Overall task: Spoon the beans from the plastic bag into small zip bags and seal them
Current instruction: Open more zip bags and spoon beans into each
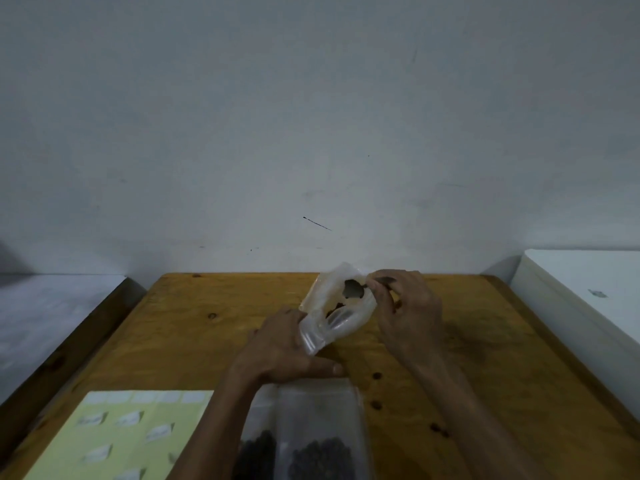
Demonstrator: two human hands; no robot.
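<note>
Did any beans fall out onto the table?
Yes, it looks so. A few small dark specks that look like stray beans lie loose on the wooden table, right of the filled zip bags, below the right hand. They are too blurry to be sure.

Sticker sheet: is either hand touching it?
No. The sticker sheet lies at the table's near left corner, while the left hand holds the plastic bag and the right hand holds the spoon.
</note>
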